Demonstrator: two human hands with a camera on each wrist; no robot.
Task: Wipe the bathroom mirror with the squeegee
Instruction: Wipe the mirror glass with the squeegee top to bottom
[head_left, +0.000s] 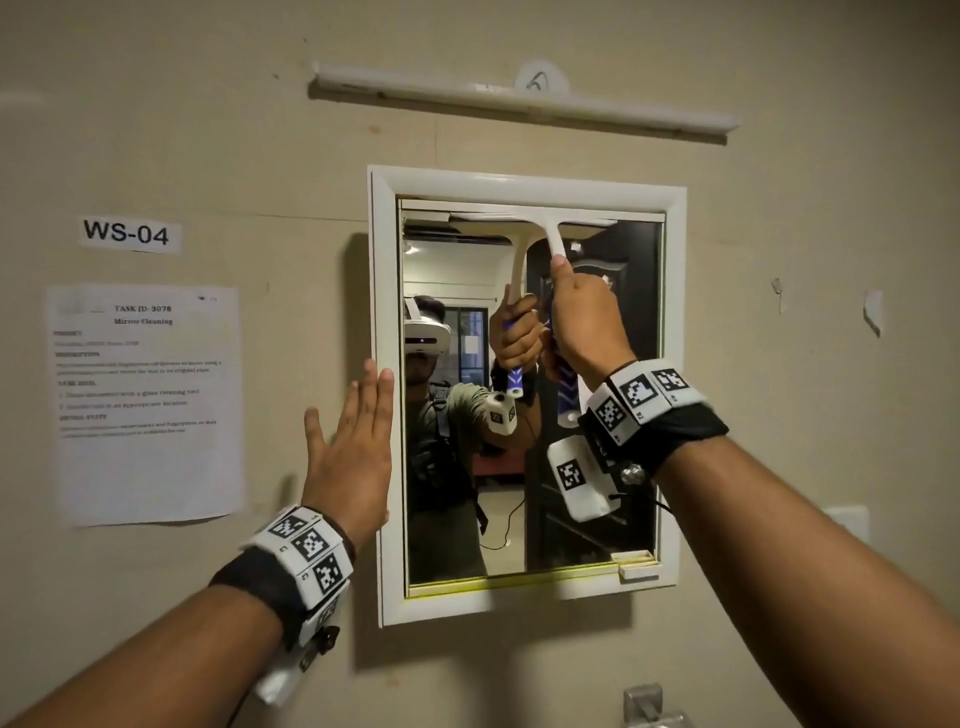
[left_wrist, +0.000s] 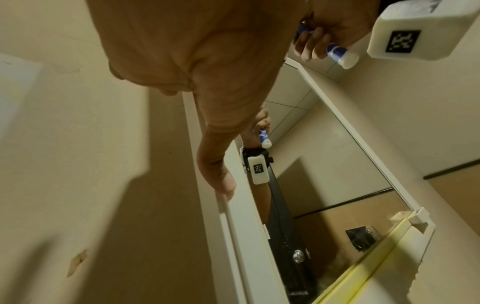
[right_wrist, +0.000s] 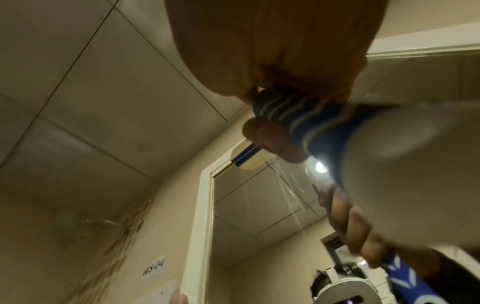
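Note:
The white-framed bathroom mirror (head_left: 644, 374) hangs on the beige wall. A white squeegee (head_left: 554, 228) with a blue and white patterned handle (right_wrist: 319, 125) has its blade pressed along the glass's top edge. My right hand (head_left: 584, 317) grips that handle, index finger stretched up the white neck. My left hand (head_left: 358, 447) lies flat, fingers straight, against the mirror's left frame (left_wrist: 249, 226), thumb (left_wrist: 221, 181) on the frame edge. The squeegee's blue handle end (left_wrist: 340, 55) shows in the left wrist view too.
A white tube light (head_left: 524, 98) is fixed above the mirror. A "WS-04" label (head_left: 127, 234) and a printed task sheet (head_left: 148, 405) are stuck on the wall at left. A metal fitting (head_left: 649, 704) sits below the mirror.

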